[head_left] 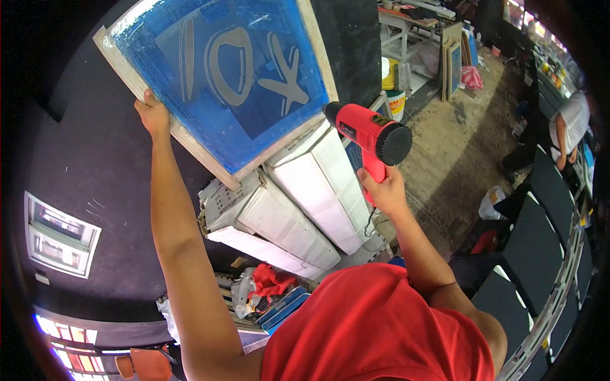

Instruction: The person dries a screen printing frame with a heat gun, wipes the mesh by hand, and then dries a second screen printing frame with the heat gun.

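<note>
A wooden-framed screen (184, 127) with a blue coating and pale outlined shapes is held up tilted at the top of the view. My left hand (153, 114) grips its left wooden edge, fingers wrapped round the frame. My right hand (385, 189) is closed on the handle of a red and black heat gun (365, 130). The gun's black nozzle points left, close to the lower right corner of the framed screen. Whether the nozzle touches the frame I cannot tell.
White cartons (321, 184) stand below the screen. A bin with red cloth (270, 280) sits lower left of them. Dark panels on a rack (534, 235) line the right side, where another person (572, 124) bends. Framed boards (452, 63) lean farther back.
</note>
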